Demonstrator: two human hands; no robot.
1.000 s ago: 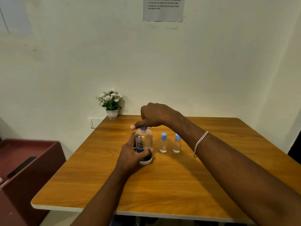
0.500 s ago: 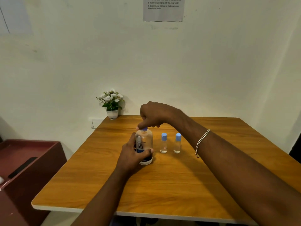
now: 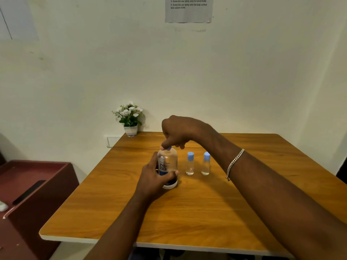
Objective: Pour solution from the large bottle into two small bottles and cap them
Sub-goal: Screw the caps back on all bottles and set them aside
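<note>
two hands are on one bottle, just left of the middle of the frame. nearest me, beyond the bare front of the wooden table (image 3: 187,212), the left hand (image 3: 153,177) wraps round the lower body of the large bottle (image 3: 167,164), thumb across below the label, pinning it to the tabletop. the bottle stands upright, long axis vertical, neck pointing straight up. above it the right hand (image 3: 178,132) reaches in from the right, fingers curled, pinching the blue cap (image 3: 167,148).

i'd call this the opening step: the cap looks to be on and nothing is poured yet. the next move calls for a twist at the cap while the lower hand stops the body turning, then a lift clear.

just right of it stand the left small bottle (image 3: 190,164) and the right small bottle (image 3: 206,164), upright, apart, blue caps on, so they need uncapping too. farther back, a potted plant (image 3: 130,117) sits at the table's far left corner, and a printed sheet (image 3: 188,10) hangs at the top of the frame.
</note>
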